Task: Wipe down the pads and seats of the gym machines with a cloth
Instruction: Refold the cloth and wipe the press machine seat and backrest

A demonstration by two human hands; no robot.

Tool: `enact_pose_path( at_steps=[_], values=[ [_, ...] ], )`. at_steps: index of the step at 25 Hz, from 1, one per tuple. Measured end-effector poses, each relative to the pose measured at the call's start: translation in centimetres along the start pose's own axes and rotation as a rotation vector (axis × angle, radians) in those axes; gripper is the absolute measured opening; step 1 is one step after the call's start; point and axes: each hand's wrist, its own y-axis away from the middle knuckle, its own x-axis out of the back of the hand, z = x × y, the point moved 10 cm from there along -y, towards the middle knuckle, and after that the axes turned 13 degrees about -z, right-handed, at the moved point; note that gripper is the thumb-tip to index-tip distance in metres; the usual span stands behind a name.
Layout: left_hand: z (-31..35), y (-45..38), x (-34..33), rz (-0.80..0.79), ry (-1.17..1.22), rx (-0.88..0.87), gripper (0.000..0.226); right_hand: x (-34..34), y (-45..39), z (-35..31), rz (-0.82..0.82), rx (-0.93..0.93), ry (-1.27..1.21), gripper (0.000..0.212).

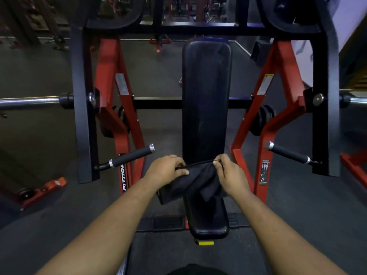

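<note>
Seemingly mid-preparation, the head view shows both hands holding a dark cloth [193, 180] over the gap between the black back pad [206, 96] and the seat [207, 217] of a red-framed machine. The left hand [165, 169] pinches the cloth's top edge with thumb and curled fingers; the right hand [231, 174] pinches the opposite corner, so the hem stretches taut between them while the rest hangs in loose folds. It looks light, soft and limp, so it should bunch or fold easily; gripping a folded wad in one palm would probably suit wiping better than pinching corners. White lettering on the left red frame [124, 177] reads "FITNES", the rest hidden. Stickers on the right frame [265, 171] are too small to read.
</note>
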Motion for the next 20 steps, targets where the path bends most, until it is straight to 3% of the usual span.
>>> enact_pose_path(
  at_steps=[2,4,6,8,10,11,13,17,20],
  values=[
    [-2.3,0.1,-1.9,-0.098,-0.010,0.002,0.026,1.3,-0.1,0.1,0.056,-0.025,-0.031,0.015],
    [-5.3,0.6,-1.6,0.012,0.330,0.018,0.013,1.9,-0.5,0.8,0.000,-0.042,-0.001,0.020],
    [-7.4,1.0,-0.5,0.160,0.615,0.037,0.009,0.7,-0.8,1.8,-0.239,-0.080,0.084,0.037],
    [-8.0,1.3,0.0,0.236,0.746,0.078,0.005,-1.2,0.0,3.6,-0.507,-0.155,0.309,0.047],
    [-8.9,1.9,0.3,0.370,0.907,0.152,0.005,-1.7,1.2,6.5,-0.560,-0.245,0.495,0.048],
    [-9.7,2.3,0.1,0.440,0.979,0.204,0.007,-1.6,1.8,7.7,-0.525,-0.294,0.430,0.046],
    [-10.8,3.2,-0.5,0.504,0.975,0.303,0.012,-2.4,3.1,8.4,-0.449,-0.315,0.075,0.048],
    [-10.4,4.0,-2.9,0.458,0.988,0.406,0.018,-5.6,3.9,3.8,-0.402,-0.275,-0.588,0.030],
    [-8.3,4.1,-4.8,0.386,1.167,0.363,0.017,-6.0,3.3,1.1,-0.338,-0.270,-0.814,0.013]
  ],
)
